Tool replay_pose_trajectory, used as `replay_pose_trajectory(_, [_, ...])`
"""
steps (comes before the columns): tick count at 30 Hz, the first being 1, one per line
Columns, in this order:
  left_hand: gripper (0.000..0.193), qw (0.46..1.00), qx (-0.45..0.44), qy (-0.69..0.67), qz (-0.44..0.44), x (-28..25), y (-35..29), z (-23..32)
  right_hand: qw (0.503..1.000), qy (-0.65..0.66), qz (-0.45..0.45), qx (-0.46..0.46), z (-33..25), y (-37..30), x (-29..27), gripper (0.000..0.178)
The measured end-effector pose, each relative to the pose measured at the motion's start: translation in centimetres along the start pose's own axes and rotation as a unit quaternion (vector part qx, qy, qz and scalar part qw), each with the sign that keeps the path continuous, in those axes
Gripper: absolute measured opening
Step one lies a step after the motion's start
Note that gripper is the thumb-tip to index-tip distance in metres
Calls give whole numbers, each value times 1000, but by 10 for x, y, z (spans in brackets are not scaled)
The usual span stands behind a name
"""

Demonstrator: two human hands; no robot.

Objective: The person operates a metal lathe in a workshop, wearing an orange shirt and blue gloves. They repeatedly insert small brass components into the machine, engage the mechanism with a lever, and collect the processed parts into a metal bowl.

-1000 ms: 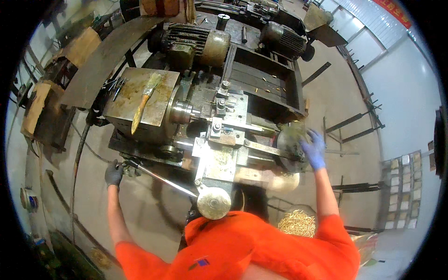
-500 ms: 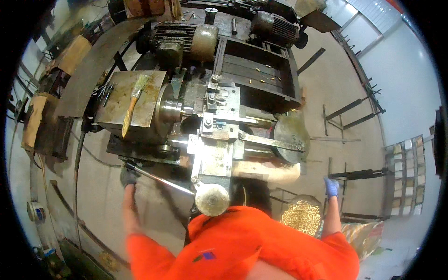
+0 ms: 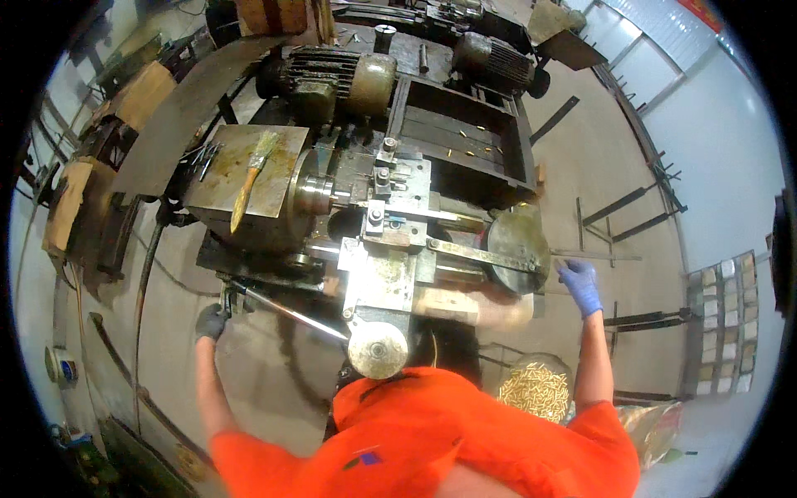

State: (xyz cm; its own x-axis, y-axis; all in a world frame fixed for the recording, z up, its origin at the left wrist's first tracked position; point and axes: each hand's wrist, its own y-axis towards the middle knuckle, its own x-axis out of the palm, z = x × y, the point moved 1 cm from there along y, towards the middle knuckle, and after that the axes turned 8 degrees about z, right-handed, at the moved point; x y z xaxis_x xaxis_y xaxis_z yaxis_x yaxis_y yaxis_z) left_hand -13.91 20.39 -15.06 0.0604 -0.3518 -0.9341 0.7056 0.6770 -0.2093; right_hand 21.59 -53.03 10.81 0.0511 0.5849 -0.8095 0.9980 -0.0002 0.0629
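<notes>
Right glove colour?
Blue, leaning violet; the right glove shows best in the head view.

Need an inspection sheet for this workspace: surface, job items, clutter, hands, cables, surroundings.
Surface: box top, stained brown.
Job items: lever, slanting; wheel at right; brass pile at lower right.
Clutter: brush and small tools on the box; loose brass bits in the tray.
Hands: left hand near the lever's upper end, contact unclear; right hand apart from the wheel, grip unclear.
Cables: possible thin dark one at left.
Surroundings: pale blocks, far right.

Orng shirt (image 3: 519,440), blue-gloved R hand (image 3: 582,287)
</notes>
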Motion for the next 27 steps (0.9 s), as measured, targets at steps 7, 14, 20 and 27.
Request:
replay_pose_trajectory(7, [31,946,44,-84,310,-190,-66,32,987,4,-63,-150,-138,18,35,30])
replay_pose_trajectory(14, [40,944,-141,-71,289,-216,-113,-59,969,47,-122,-207,-227,30,53,34])
replay_pose_trajectory(20, [56,911,-228,23,344,-188,-123,-23,938,-1,-150,-311,-279,61,88,40])
replay_pose_trajectory(27, [52,898,-201,6,392,-187,-124,-21,860,-131,-141,-472,-339,87,185,56])
